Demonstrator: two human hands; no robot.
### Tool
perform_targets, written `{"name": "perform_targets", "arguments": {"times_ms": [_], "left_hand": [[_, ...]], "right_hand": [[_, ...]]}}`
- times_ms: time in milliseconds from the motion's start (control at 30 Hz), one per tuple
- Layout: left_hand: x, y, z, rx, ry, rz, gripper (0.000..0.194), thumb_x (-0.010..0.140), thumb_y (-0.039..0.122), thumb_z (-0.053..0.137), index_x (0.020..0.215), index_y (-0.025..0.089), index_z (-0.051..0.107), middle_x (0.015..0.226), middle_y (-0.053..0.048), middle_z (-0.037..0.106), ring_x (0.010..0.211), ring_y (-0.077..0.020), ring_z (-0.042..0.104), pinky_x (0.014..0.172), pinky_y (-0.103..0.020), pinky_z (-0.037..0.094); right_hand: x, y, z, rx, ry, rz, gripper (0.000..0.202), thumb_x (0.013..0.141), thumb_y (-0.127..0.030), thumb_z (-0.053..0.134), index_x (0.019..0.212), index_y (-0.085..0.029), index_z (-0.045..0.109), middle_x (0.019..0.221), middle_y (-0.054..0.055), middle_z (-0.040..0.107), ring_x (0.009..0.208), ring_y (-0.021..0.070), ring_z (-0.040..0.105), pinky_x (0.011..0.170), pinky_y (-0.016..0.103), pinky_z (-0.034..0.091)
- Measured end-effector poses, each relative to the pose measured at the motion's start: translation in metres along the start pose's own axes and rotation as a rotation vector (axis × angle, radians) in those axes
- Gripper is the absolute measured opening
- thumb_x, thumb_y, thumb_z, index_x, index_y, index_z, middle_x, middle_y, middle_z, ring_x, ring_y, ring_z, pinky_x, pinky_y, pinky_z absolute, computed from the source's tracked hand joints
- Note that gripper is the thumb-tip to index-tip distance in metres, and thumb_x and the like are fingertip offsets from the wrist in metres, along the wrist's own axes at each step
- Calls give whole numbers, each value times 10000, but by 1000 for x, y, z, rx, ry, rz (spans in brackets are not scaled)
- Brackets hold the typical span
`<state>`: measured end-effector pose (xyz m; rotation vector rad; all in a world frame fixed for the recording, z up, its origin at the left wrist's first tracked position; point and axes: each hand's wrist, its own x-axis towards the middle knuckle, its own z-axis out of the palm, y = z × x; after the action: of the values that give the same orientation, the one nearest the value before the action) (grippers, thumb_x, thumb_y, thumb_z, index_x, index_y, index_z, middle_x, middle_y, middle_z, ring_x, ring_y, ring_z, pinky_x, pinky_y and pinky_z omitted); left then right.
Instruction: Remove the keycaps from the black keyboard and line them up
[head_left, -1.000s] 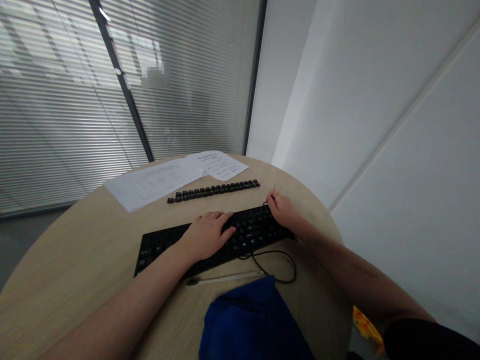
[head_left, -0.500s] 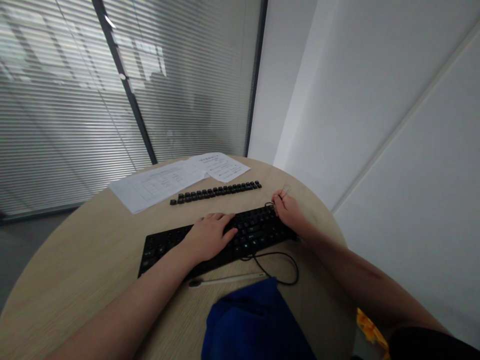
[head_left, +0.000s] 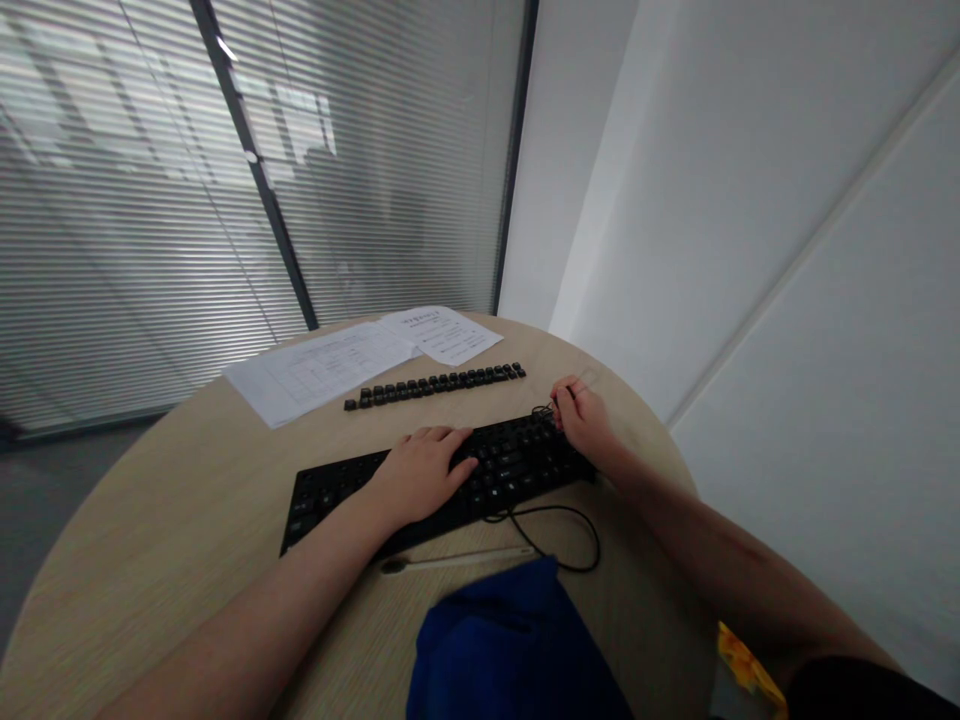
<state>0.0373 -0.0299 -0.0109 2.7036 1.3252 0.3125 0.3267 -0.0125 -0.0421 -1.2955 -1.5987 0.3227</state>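
Note:
A black keyboard [head_left: 510, 462] lies at a slant across the round wooden table. My left hand [head_left: 424, 472] rests on its middle with the fingers spread, covering some keys. At the keyboard's far right corner my right hand [head_left: 579, 412] is closed round a thin wire tool [head_left: 589, 378], whose pale loop sticks out above the fingers. The tool's lower end is too small to make out near the keys. Behind the keyboard, loose black keycaps [head_left: 435, 386] stand in two rows.
Printed papers [head_left: 322, 366] lie at the table's back left. In front of the keyboard are a brush [head_left: 457, 560], a looped black cable [head_left: 598, 545] and a blue cloth [head_left: 502, 640]. Something yellow [head_left: 746, 665] shows below the table's right edge.
My right hand has shifted slightly to the right with the wire tool, and the tool leans more to the right. My left hand stays in place on the keyboard.

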Motion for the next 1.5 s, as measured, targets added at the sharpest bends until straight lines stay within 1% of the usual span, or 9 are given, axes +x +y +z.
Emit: {"name": "perform_targets", "arguments": {"times_ms": [167,300,467,733,933,1100,1200,1400,1500], "left_hand": [[1,11,-10,-129,156,20,358,896,320,554,1199,160,657,1203,-124,689,1119,-291,622,1014,-442,462],[2,24,-18,-416,243,-72,210,870,321,575,977,194,705,965,-68,735,912,-244,668,858,-388,515],[4,29,-14,-660,240,-147,227,817,394,637,909,198,703,875,-47,738,802,-222,664,740,-352,502],[4,30,-11,-679,173,-181,197,772,389,628,741,197,662,700,-10,671,662,-181,583,636,-306,423],[5,29,-9,-755,145,-212,244,759,434,598,696,198,610,625,17,597,596,-158,517,566,-277,372],[4,32,-9,-733,211,-241,178,733,360,574,650,203,558,610,24,570,595,-156,507,566,-274,368],[4,30,-9,-741,255,-237,163,724,334,558,628,207,524,597,27,547,602,-156,503,564,-271,371],[4,22,-16,-832,346,-267,181,756,365,543,668,215,491,581,47,472,566,-142,458,544,-265,354],[4,22,-19,-848,398,-243,195,787,388,547,708,217,497,601,47,466,569,-136,450,554,-267,362]], "right_hand": [[-14,-31,-5,-100,-47,-246,120,941,-314,523,938,-222,601,718,14,684,607,155,641,597,271,491],[-23,-55,-5,-179,-61,-495,86,911,-266,552,918,-226,628,799,43,728,695,178,688,644,289,523],[-32,-70,2,-219,-91,-712,78,916,-251,557,892,-227,628,745,29,729,633,156,677,611,267,512],[-36,-80,9,-174,-201,-930,162,942,-236,535,791,-227,591,685,15,675,584,116,610,568,224,474],[-37,-80,8,-256,-231,-963,142,939,-246,561,804,-235,601,705,7,674,591,109,611,586,226,463],[-35,-81,8,-187,-212,-938,78,938,-265,587,870,-229,598,759,19,702,639,126,640,607,241,468],[-34,-79,8,-243,-213,-891,155,960,-325,558,848,-228,601,736,20,690,655,141,635,616,255,457],[-20,-59,-6,-403,-75,-622,273,988,-355,470,804,-220,619,713,44,651,661,177,586,624,300,438],[-5,-43,-21,-346,138,-498,320,1011,-296,361,851,-221,628,839,82,665,828,230,605,785,386,475]]}}
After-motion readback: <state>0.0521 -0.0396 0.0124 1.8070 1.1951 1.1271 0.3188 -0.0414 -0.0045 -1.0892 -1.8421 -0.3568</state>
